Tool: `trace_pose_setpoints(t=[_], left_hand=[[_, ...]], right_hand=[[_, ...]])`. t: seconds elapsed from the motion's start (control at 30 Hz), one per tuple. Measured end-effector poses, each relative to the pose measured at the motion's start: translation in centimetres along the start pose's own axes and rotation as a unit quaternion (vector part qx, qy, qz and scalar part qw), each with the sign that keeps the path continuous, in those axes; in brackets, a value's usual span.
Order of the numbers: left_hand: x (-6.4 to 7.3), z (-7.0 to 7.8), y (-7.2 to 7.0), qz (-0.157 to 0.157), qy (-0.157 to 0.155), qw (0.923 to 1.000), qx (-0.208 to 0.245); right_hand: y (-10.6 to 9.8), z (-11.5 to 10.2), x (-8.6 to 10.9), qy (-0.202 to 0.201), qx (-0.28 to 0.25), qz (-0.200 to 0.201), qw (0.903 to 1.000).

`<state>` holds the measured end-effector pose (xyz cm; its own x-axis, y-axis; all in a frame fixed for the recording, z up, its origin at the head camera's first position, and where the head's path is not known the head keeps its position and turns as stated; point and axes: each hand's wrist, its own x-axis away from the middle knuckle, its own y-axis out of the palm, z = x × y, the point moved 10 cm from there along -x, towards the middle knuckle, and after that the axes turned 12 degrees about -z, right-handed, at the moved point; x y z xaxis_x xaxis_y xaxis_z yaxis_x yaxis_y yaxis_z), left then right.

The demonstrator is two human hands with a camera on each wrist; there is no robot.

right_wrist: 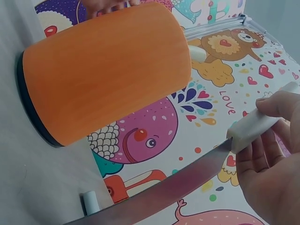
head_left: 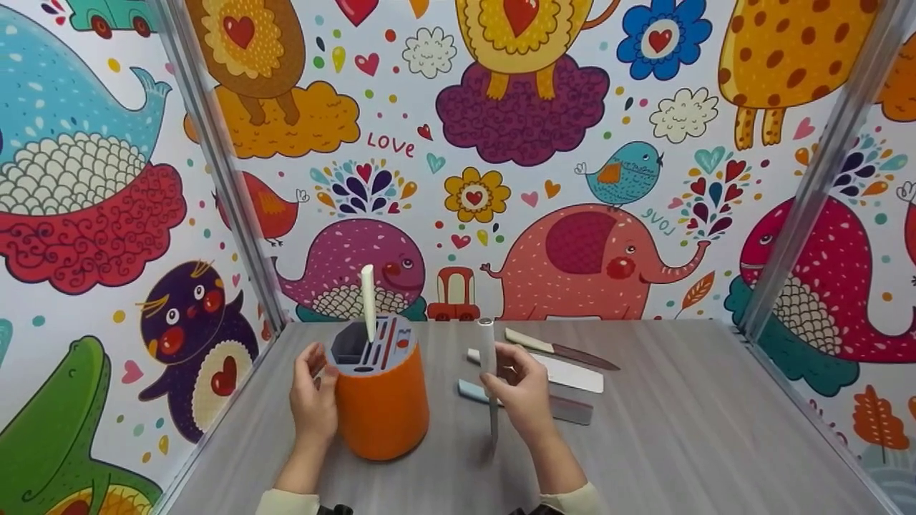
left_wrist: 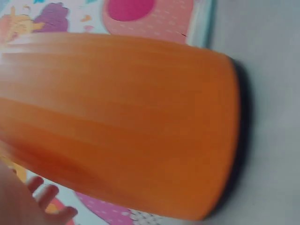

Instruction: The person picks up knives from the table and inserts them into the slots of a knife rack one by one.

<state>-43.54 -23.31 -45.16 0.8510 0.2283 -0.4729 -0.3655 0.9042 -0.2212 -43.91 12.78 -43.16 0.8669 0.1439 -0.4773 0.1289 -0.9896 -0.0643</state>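
Observation:
An orange knife block (head_left: 384, 415) with a grey slotted top stands upright on the table. One knife's cream handle (head_left: 368, 300) sticks up out of it. My left hand (head_left: 315, 400) is at the block's left side, fingers loosely bent along it and not wrapped round it. To the right of the block, my right hand (head_left: 526, 393) grips a kitchen knife by its white handle (right_wrist: 255, 129). The blade (right_wrist: 178, 187) points down toward the table in the head view. Between the slots and the near rim, the block's inside is mostly hidden.
Right of the held knife lie a dark-bladed knife (head_left: 572, 352) with a cream handle, a broad white-bladed knife (head_left: 572, 375) and a grey-bladed one (head_left: 569, 410) with a pale blue handle. Patterned walls with metal posts (head_left: 787, 214) enclose the grey table (head_left: 665, 443).

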Motion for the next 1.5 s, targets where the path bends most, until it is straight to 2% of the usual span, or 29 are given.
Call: trace_pose_setpoints(t=[0.1, 0.2, 0.43, 0.57, 0.7, 0.8, 0.9, 1.0, 1.2, 1.33, 1.43, 1.5], left_hand=[[0.4, 2.0, -1.1, 0.043, 0.019, 0.9989, -0.008], [0.8, 3.8, -1.5, 0.060, 0.035, 0.9976, 0.003], [2.0, 7.7, -1.0, 0.043, 0.073, 0.9964, 0.010], [2.9, 9.8, -0.1, 0.022, 0.105, 0.9942, -0.007], [3.7, 11.6, 1.5, -0.024, 0.122, 0.9921, -0.020], [4.2, 12.4, 3.0, -0.096, 0.115, 0.9883, 0.030], [4.8, 12.9, 4.7, -0.172, 0.093, 0.9766, 0.090], [5.4, 13.1, 6.0, -0.225, 0.072, 0.9640, 0.122], [6.2, 12.3, 8.3, -0.281, 0.033, 0.9512, 0.124], [6.6, 11.7, 9.8, -0.313, 0.041, 0.9423, 0.113], [6.7, 11.4, 10.5, -0.324, 0.048, 0.9393, 0.104], [6.7, 11.1, 10.7, -0.327, 0.036, 0.9386, 0.103]], right_hand=[[0.5, -0.1, 0.1, -0.002, -0.003, -0.006, 1.0000], [1.2, -0.3, 0.1, -0.008, -0.008, -0.017, 0.9998], [2.8, -0.5, 0.3, -0.015, -0.023, -0.034, 0.9990], [3.5, -0.9, 0.4, -0.027, -0.027, -0.047, 0.9982], [4.5, -1.5, 0.6, -0.042, -0.031, -0.065, 0.9965], [5.2, -1.8, 0.8, -0.043, -0.033, -0.072, 0.9959], [5.9, -2.1, 1.1, -0.046, -0.031, -0.080, 0.9952], [6.6, -2.5, 1.3, -0.056, -0.026, -0.090, 0.9940], [7.6, -2.7, 1.5, -0.063, -0.023, -0.104, 0.9923], [7.9, -2.9, 1.6, -0.069, -0.018, -0.110, 0.9913], [8.0, -2.9, 1.6, -0.071, -0.015, -0.114, 0.9909], [8.0, -2.9, 1.6, -0.065, -0.014, -0.111, 0.9916]])
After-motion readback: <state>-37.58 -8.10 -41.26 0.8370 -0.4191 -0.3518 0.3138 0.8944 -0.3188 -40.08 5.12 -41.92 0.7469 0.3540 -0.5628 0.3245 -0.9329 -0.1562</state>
